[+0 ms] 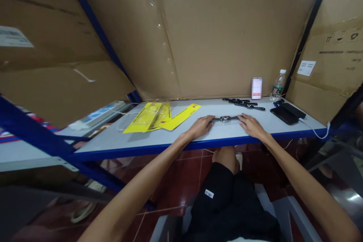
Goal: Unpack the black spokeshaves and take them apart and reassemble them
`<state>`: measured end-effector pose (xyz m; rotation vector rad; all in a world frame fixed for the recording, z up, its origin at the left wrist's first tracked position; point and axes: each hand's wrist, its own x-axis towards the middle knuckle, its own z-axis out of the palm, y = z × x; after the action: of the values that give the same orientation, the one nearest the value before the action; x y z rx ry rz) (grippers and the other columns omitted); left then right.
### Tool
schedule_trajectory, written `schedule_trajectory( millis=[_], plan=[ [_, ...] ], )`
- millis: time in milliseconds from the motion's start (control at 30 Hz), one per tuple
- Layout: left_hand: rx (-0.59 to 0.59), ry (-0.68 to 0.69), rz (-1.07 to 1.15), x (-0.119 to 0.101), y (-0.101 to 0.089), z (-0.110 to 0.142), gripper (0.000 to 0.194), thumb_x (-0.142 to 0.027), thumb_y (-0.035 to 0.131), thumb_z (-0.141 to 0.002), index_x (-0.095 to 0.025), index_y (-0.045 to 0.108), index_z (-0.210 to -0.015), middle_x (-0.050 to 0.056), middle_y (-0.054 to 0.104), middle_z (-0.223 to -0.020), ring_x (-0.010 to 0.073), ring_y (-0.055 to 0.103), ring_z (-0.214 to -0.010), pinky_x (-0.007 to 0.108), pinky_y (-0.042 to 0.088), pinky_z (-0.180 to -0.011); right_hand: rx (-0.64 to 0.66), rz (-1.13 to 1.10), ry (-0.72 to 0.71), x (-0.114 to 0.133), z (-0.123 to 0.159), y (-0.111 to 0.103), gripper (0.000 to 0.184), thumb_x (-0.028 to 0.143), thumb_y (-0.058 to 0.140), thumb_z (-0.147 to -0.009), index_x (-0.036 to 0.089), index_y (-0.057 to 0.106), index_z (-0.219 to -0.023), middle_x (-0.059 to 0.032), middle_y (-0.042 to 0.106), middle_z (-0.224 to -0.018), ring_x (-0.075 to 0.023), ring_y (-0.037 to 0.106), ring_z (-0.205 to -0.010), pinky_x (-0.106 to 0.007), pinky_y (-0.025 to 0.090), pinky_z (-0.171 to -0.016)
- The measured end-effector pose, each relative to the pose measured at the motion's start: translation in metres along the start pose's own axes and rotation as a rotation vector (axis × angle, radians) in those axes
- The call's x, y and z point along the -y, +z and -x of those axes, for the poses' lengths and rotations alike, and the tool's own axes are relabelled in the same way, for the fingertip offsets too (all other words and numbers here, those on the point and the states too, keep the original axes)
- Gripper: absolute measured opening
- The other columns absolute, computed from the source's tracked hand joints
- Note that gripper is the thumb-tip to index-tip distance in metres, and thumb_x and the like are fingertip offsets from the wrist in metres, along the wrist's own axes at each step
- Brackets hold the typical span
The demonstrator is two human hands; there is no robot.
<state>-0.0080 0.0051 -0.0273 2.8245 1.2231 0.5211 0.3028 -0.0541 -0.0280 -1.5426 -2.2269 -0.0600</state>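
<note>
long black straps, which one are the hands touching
The front black strap with shiny middle, between left hand and right hand; the others lie grouped behind.

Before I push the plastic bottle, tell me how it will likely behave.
The plastic bottle stands tall and narrow, so it could tip if pushed high. Its round body would probably roll once down. Weight is uncertain: the fill level isn't clear.

L + R hands held the ends of a dark watch-like strap on the table. Yellow cards lay L of it; more dark straps sat behind, nr bottle.
</note>
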Motion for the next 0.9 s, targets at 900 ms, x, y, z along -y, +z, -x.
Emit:
schedule_trajectory(
  millis=[900],
  plan=[
    [0.123,-0.104,-0.072,-0.031,-0.032,0.02,0.041,-0.04,0.059,-0.093,-0.018,0.06,-0.128,0.017,0.065,-0.126,0.0323,0.062,-0.116,0.042,0.05,-0.096,0.291,0.042,-0.052,0.012,-0.016,-0.04,0.057,0.035,0.071,-0.085,0.021,0.061,-0.14,-0.0116,0.061,-0.143,-0.0306,0.057,-0.128,-0.038,0.043,-0.107]
  ],
)
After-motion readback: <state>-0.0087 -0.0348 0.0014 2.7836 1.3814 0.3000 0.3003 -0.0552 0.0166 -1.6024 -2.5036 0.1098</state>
